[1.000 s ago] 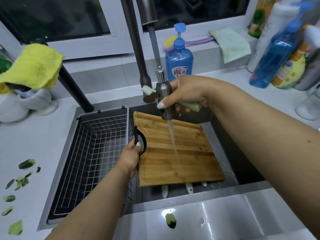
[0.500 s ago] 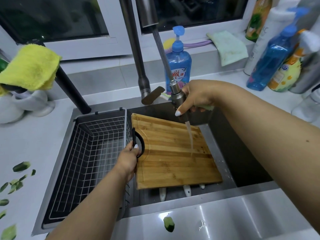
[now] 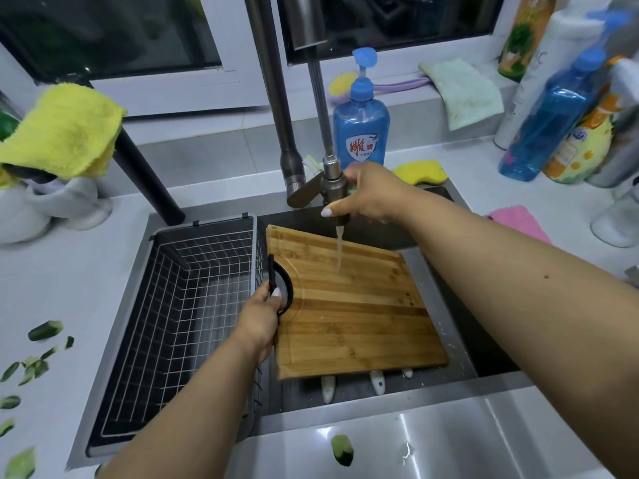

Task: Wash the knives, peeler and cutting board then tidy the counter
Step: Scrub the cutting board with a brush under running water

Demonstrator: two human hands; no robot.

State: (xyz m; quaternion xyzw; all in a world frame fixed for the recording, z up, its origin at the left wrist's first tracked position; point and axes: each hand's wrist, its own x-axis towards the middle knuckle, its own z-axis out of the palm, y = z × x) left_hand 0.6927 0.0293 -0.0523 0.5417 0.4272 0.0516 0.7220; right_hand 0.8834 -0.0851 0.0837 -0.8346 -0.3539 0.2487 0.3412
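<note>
Cutting board is what you are rinsing: a stiff slab of banded bamboo, tilted in the right basin of the sink, its low edge nearest you. Near first: cucumber peel scraps lie on the counter at your left, and one more piece sits on the steel ledge in front of you. Just beyond that ledge, three white handle ends poke out from under the board's near edge; they are probably the knives and peeler, but the rest is hidden.

Your left hand curls its fingers round the black loop handle at the board's left edge. That loop is the sound place to hold. I judge the board fairly heavy and slick when wet, so one hand at the edge will feel it twist; a second grip on the opposite long side would steady any lift. It will not bend or break.

Left of it sits the wire basket. Farther back, your right hand wraps the pull-out spray head, and a thin stream lands on the upper middle of the board. Behind stands the blue soap bottle, with a yellow sponge beside it.
</note>
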